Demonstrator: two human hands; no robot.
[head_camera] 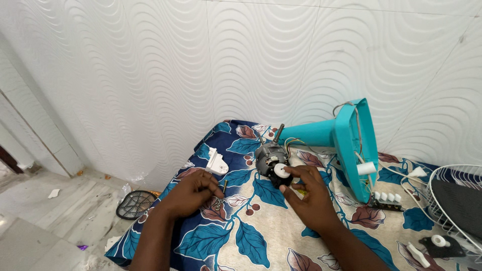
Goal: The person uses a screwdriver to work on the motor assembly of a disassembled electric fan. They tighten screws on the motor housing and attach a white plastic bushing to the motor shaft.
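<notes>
1. Left hand [193, 191]: rests on the flowered cloth [251, 236], fingers curled, pinching a thin bolt [224, 186] that stands nearly upright.
2. Right hand [309, 193]: fingers half closed around a white knob [281, 171] on the fan motor [271, 158].
3. Fan motor: lies near the middle of the cloth, shaft pointing towards the wall.
4. Teal fan stand [346, 135]: lies on its side just right of the motor.
5. White bracket [217, 161]: lies beyond the left hand.
6. Wire guard [454, 200]: at the right edge.
</notes>
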